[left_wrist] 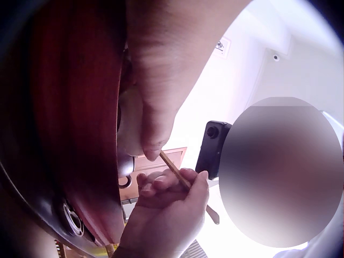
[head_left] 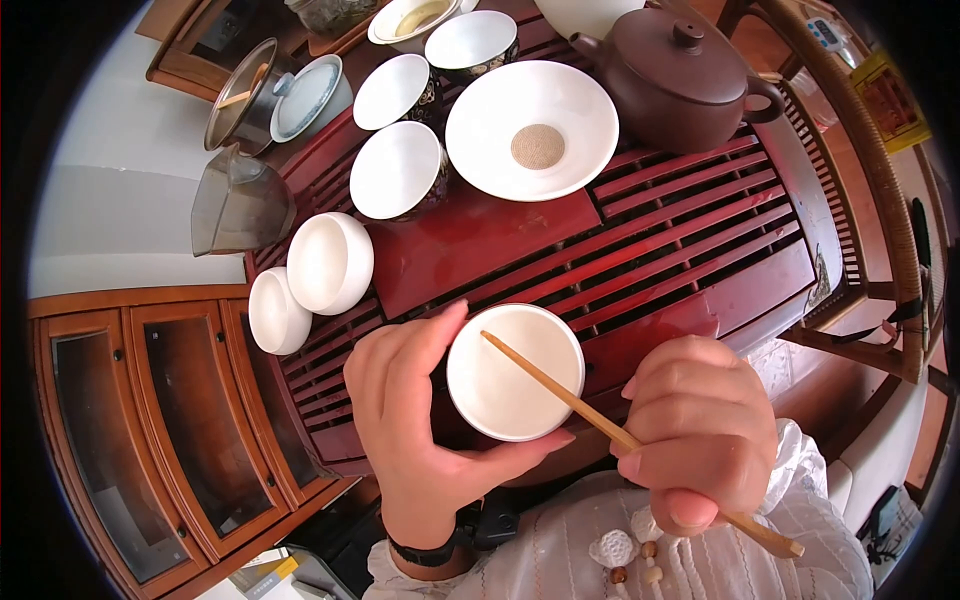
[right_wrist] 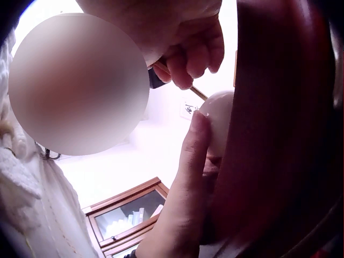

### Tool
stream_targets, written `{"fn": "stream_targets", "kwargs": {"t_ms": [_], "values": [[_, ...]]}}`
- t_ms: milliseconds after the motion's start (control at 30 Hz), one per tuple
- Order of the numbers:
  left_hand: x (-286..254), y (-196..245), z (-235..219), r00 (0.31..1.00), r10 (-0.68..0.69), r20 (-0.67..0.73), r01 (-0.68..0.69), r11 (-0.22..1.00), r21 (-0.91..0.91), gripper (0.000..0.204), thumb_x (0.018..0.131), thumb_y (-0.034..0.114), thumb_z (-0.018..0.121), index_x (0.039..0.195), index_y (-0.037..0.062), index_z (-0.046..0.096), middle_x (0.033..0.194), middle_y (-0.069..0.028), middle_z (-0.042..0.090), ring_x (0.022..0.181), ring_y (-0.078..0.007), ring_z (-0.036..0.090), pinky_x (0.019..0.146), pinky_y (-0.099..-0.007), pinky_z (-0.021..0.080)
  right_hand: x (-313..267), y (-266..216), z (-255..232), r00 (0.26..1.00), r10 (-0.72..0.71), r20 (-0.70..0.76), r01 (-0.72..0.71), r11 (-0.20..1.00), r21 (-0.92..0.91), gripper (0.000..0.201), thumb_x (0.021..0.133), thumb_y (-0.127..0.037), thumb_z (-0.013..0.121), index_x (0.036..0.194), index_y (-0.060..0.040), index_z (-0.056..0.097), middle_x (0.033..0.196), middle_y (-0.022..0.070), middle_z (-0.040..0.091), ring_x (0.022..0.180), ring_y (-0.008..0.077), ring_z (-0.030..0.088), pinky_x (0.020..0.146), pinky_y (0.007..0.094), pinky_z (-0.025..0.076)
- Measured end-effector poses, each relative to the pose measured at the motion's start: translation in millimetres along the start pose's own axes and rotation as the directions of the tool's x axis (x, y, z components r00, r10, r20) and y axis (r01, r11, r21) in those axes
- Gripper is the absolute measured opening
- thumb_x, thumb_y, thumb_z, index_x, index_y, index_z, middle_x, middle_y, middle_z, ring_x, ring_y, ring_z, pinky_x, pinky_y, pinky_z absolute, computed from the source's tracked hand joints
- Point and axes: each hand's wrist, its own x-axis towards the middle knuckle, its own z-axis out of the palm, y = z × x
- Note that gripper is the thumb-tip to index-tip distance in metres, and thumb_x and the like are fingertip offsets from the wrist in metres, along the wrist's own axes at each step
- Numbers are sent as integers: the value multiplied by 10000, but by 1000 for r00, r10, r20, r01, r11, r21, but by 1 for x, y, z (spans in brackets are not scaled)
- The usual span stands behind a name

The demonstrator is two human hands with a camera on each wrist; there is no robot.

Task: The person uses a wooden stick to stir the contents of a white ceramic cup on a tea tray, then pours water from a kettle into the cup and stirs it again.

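A small white cup sits at the near edge of the tea tray, its mouth facing up. My left hand holds it, fingers along the left side and thumb along the near rim. In the right wrist view, that thumb lies against the cup's wall. My right hand grips a slender wooden tea pick with curled fingers. The pick slants left, its thin tip over the cup's mouth; its broader end sticks out below the hand. The left wrist view shows the pick between fingers and thumb.
On the slatted red tray stand two white cups, several dark-patterned cups, a wide white bowl and a brown teapot. A glass pitcher and a lidded bowl stand at the left. A chair is at the right.
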Motion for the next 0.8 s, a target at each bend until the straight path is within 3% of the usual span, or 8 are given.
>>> {"fn": "stream_targets", "kwargs": {"t_ms": [67,133,267,333,433,600,667,800], "values": [[1,1,-1,998,-58,-13,58,998,-22,950,452,479,920,1225,34,592,1040,-78,606,950,-281,554,869,-426,403,-1,1,-3,999,24,23,-24,1000,5,375,1040,-365,366,890,-46,494,596,26,578,466,168,513,544,339,499],[3,-3,-4,997,52,57,-57,994,91,949,473,520,899,1232,32,602,1025,-72,605,932,-276,553,867,-427,397,-1,3,-6,999,25,29,-25,1000,-1,378,1040,-372,361,892,-51,495,598,24,581,468,168,514,549,341,499],[3,-6,-5,992,94,87,-102,990,92,972,480,553,878,1216,-14,594,1031,-112,553,953,-268,545,850,-398,428,-2,6,-7,999,22,30,-23,1000,13,381,1039,-384,348,896,-60,490,602,20,589,475,168,516,552,340,499],[4,-7,-5,990,110,86,-118,988,97,938,564,594,802,1227,-32,583,1042,-132,558,959,-283,539,860,-403,419,-3,7,-8,999,20,26,-21,1000,14,381,1039,-384,346,898,-60,488,601,21,589,472,167,515,551,339,497],[5,-6,-6,992,84,89,-86,996,27,883,566,582,779,1235,32,607,1039,-93,584,966,-286,525,874,-429,390,-2,6,-8,999,36,7,-36,999,19,377,1040,-382,344,901,-60,483,594,23,586,462,165,511,545,339,495],[3,-12,-5,990,115,87,-120,991,55,864,583,583,751,1230,28,602,1044,-99,578,961,-292,522,876,-431,389,-4,8,-7,996,71,-49,-70,997,35,368,1041,-373,346,898,-60,478,577,24,577,444,159,503,534,339,489],[2,-13,-5,989,118,86,-123,991,52,866,578,589,771,1216,28,604,1048,-96,580,966,-290,524,878,-429,391,-10,12,-8,994,67,-83,-50,981,189,232,930,-217,610,886,10,596,708,94,572,539,250,542,515,357,440],[1,-10,1,998,61,19,-59,994,-92,872,517,548,864,1173,37,601,1074,-96,607,970,-289,543,880,-425,398,-10,12,-5,992,72,-108,-48,977,209,228,928,-215,614,889,8,593,708,94,571,542,252,543,516,359,441]]}}
